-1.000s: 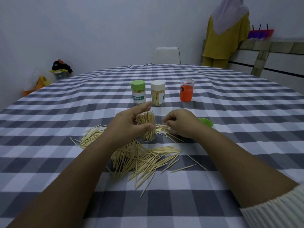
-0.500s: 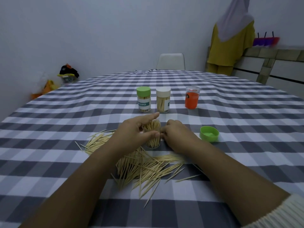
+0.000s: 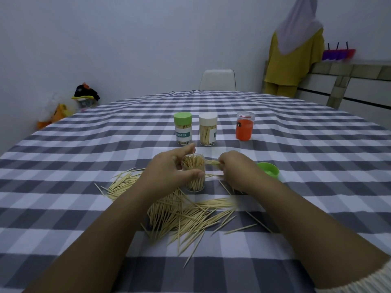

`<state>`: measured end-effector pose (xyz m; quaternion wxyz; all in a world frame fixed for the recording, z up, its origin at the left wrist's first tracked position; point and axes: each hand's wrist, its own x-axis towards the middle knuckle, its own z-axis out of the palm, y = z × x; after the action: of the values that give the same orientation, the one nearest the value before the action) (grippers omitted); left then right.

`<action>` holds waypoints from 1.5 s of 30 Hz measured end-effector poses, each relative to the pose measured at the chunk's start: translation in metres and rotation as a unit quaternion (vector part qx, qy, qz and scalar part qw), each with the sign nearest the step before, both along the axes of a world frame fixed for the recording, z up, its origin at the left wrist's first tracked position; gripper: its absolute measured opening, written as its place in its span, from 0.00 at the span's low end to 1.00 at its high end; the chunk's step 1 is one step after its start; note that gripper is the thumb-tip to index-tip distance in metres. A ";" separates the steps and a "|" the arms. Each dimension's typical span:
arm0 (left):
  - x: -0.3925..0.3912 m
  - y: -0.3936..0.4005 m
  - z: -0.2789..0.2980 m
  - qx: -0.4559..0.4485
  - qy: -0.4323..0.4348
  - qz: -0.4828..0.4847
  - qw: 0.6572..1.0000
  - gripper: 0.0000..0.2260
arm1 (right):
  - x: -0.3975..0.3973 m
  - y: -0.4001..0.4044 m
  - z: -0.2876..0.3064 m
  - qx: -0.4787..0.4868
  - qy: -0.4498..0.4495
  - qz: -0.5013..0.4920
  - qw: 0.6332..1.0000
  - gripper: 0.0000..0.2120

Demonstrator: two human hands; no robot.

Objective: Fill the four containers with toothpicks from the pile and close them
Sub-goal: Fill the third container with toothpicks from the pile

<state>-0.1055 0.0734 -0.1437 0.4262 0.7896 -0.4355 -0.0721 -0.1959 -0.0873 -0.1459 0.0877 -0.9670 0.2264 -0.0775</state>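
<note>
Left hand point(image 3: 169, 172) gripping clear container point(image 3: 193, 176), right hand point(image 3: 237, 168) pinching toothpicks point(image 3: 212, 162): feed tips straight in, steadying container.

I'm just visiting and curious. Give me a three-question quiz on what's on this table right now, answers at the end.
1. True or false: the green lid lies loose on the tablecloth, right of the right hand.
2. Which hand grips the open container? A) left B) right
3. How many containers at the back wear a coloured or white cap?

Key
1. True.
2. A: the left hand holds it while the right hand pinches a few toothpicks.
3. Two: the green-capped container and the white-capped container; the orange container has a clear top.
</note>
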 end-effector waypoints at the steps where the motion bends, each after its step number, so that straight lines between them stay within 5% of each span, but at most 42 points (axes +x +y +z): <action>1: 0.000 0.000 -0.001 -0.004 0.006 0.000 1.000 0.36 | 0.000 -0.001 0.003 0.048 -0.025 -0.009 0.998 0.08; 3: -0.002 -0.001 -0.002 -0.014 0.016 0.002 1.000 0.37 | -0.002 0.000 0.008 0.164 -0.088 -0.010 0.982 0.08; 8: -0.006 -0.005 -0.003 -0.024 0.008 0.006 1.000 0.38 | -0.005 0.007 0.014 0.415 -0.238 0.005 0.878 0.07; 16: -0.008 -0.006 -0.002 -0.019 -0.001 0.004 1.000 0.38 | -0.003 0.021 0.023 0.485 -0.397 0.029 0.779 0.10; 25: -0.009 -0.006 -0.002 -0.020 0.000 0.003 1.000 0.38 | -0.002 0.030 0.021 0.472 -0.442 0.017 0.763 0.10; 33: -0.009 -0.006 -0.002 -0.023 -0.011 -0.001 1.000 0.38 | 0.005 0.044 0.007 0.439 -0.383 -0.011 0.813 0.08; 45: -0.010 -0.005 0.000 -0.017 -0.012 -0.003 1.000 0.38 | -0.002 0.047 0.005 0.405 -0.387 0.066 0.826 0.09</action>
<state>-0.1151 0.0682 -0.1440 0.4344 0.7816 -0.4440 -0.0564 -0.1978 -0.0400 -0.1406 0.5566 -0.7482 0.1206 -0.3403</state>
